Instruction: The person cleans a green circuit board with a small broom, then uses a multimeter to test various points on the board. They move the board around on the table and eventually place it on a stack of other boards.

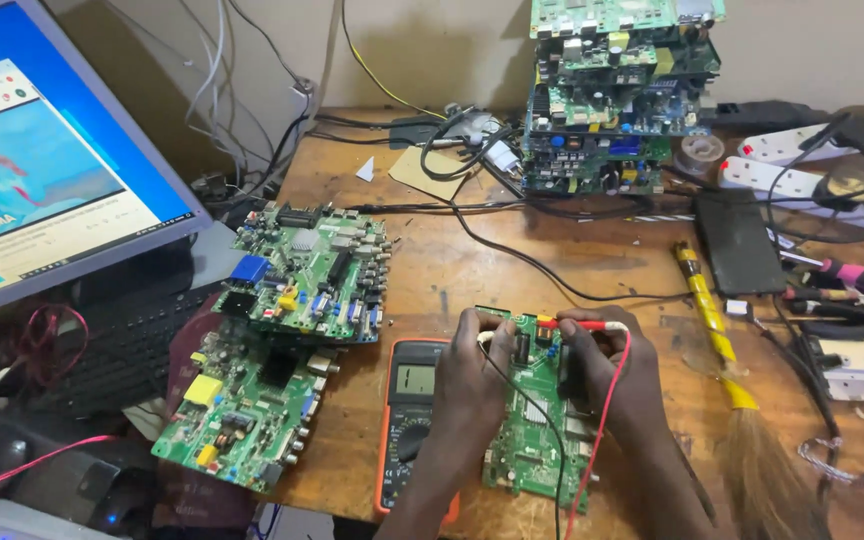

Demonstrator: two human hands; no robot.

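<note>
Surface: worn wooden surface against a pale wall, crowded with cables and electronics.
Monitor: large screen lit blue, at the far left edge, tilted toward the person.
Board stack: tall pile of green circuit boards at the back, right of centre.
Loose boards: two green boards to the left, one overlapping the other, both dense with connectors, a blue part and a yellow part.
Power strips: white strips at the back right, with black plugs in them.
Brush: straw brush with a yellow-taped handle, lying just right of the hands.
Phone: dark slab, flat, beyond the brush.
Multimeter: orange-cased meter with a grey display, lying just left of the worked board, partly under the left forearm.
Worked board: narrow green circuit board, front centre of the surface, lying flat, long side running away from the person; small black chips and silver parts on top, connectors along its right edge.
Left hand: left hand rests on the board's left upper part, fingers pinched narrow on the black probe lead, which trails down across the board.
Right hand: right hand on the board's right upper part, fingers closed on the red probe, tip at the board's top edge; its red lead loops down toward the person.
</note>
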